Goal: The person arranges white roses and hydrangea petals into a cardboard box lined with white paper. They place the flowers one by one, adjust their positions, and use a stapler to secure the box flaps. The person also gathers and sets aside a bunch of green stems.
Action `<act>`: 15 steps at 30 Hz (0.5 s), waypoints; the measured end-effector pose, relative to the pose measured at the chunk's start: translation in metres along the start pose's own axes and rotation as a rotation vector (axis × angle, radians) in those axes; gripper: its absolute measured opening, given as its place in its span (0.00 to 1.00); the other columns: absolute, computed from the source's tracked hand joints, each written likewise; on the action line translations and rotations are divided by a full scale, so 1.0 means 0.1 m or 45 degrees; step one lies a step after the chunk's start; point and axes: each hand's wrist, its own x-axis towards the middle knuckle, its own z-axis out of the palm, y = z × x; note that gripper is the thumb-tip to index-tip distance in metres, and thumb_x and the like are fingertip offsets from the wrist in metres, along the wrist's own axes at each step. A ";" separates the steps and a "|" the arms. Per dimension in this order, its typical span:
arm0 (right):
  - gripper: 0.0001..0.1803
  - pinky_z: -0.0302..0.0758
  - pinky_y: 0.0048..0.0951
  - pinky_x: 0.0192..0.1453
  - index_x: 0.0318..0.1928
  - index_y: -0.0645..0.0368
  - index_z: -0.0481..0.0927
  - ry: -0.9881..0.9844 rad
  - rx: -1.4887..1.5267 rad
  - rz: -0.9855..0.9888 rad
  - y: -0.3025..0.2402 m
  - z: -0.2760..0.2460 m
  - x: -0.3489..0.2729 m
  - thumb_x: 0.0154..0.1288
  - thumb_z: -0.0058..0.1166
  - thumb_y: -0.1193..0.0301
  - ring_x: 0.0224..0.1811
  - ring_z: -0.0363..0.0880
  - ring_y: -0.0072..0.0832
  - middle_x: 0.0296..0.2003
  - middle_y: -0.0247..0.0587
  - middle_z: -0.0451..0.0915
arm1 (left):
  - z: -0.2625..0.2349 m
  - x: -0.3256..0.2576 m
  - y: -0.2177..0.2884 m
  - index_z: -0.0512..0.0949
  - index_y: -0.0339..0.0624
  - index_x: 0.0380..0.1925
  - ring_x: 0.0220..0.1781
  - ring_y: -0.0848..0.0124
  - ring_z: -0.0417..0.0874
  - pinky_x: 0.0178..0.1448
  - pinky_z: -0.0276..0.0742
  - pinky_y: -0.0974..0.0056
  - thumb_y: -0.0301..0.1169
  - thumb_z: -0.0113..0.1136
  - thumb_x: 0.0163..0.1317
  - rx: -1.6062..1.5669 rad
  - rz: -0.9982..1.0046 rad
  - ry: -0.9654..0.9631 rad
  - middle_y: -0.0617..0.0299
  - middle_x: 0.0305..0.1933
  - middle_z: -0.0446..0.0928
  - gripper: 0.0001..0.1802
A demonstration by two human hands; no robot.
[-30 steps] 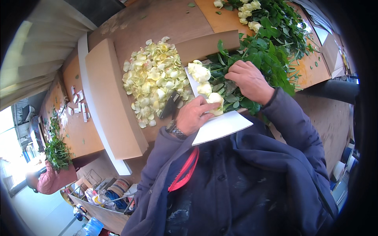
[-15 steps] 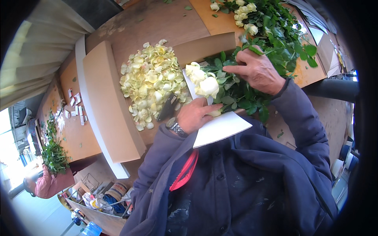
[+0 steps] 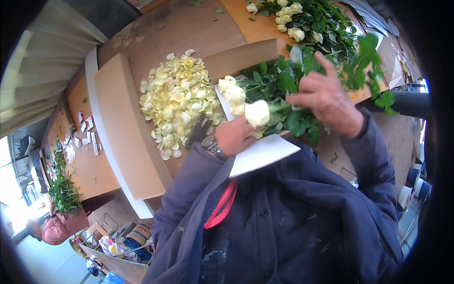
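A white rose (image 3: 257, 113) stands out in front, its blurred stem running to the fingertips of my right hand (image 3: 326, 102). That hand's index finger points up while the others curl in on the stem. My left hand (image 3: 234, 136) is curled just below the rose's bloom; what its fingers hold is hidden. Beside it other white roses (image 3: 231, 91) lie in a row, their leafy stems (image 3: 269, 78) stretching right. A white sheet of card (image 3: 265, 154) projects toward my jacket below them. Left of the roses is a heap of pale yellow petals (image 3: 177, 102).
A dark flat tool (image 3: 197, 132) lies at the petals' edge. Cardboard (image 3: 127, 128) stands at left, and a cardboard flap (image 3: 241, 59) behind the roses. More white roses (image 3: 295, 34) are piled far right. A co-worker (image 3: 66, 227) is at far left, near a bin of odds and ends (image 3: 118, 253).
My right hand has moved right and turned, its index finger now raised. One rose has shifted right and toward me. My left hand's fingers have curled in.
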 end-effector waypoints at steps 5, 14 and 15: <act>0.11 0.57 0.66 0.81 0.36 0.46 0.91 -0.205 0.223 0.057 -0.26 0.51 -0.23 0.57 0.59 0.75 0.39 0.80 0.31 0.26 0.29 0.72 | -0.11 0.04 -0.11 0.85 0.55 0.59 0.48 0.53 0.84 0.49 0.81 0.53 0.24 0.67 0.59 -0.028 -0.007 0.189 0.55 0.44 0.81 0.25; 0.08 0.55 0.60 0.82 0.29 0.50 0.86 -0.304 0.241 0.035 -0.25 1.16 -0.32 0.54 0.56 0.77 0.43 0.81 0.34 0.30 0.33 0.76 | -0.07 0.06 -0.27 0.85 0.50 0.56 0.49 0.55 0.82 0.53 0.80 0.53 0.27 0.69 0.59 0.018 0.050 0.349 0.59 0.42 0.81 0.22; 0.08 0.55 0.61 0.82 0.29 0.50 0.86 -0.294 0.233 0.043 -0.25 1.18 -0.34 0.54 0.56 0.77 0.43 0.81 0.34 0.30 0.33 0.76 | -0.06 0.03 -0.28 0.84 0.49 0.58 0.50 0.55 0.82 0.55 0.80 0.53 0.27 0.69 0.60 -0.033 0.052 0.355 0.58 0.44 0.82 0.23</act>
